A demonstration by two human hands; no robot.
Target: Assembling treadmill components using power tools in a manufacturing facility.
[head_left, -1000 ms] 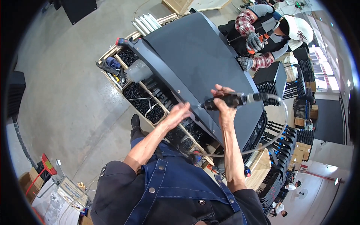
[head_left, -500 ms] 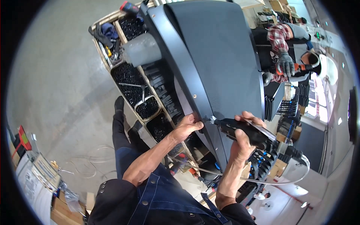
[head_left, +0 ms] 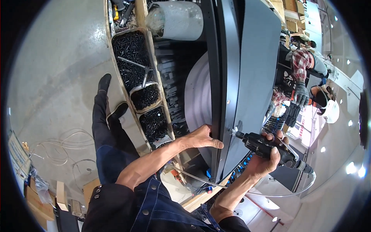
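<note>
A large dark grey panel [head_left: 257, 65] stands in front of me, with a lighter metal strip [head_left: 230, 73] along its edge. My left hand [head_left: 203, 138] grips that edge, thumb on the near side and fingers partly hidden behind it. My right hand [head_left: 266, 160] is wrapped round a black air screwdriver [head_left: 259, 146]. A clear hose [head_left: 312, 181] runs from the tool's rear, loops down and passes under my right forearm. The screwdriver's shiny tip meets the panel's strip near a small bright spot; whether it sits on a screw I cannot tell.
Left of the panel, wooden-edged bins hold black screws [head_left: 131, 44], with a T-shaped wrench [head_left: 135, 65] lying across them. A clouded plastic cylinder [head_left: 176, 21] lies beyond. Past the panel, a co-worker's gloved hand [head_left: 300, 93] works. A loose hose [head_left: 63, 145] coils on the floor.
The view has shifted, and the panel now stands more edge-on and upright. Both hands keep their grips, the screwdriver's tip still at the panel's strip.
</note>
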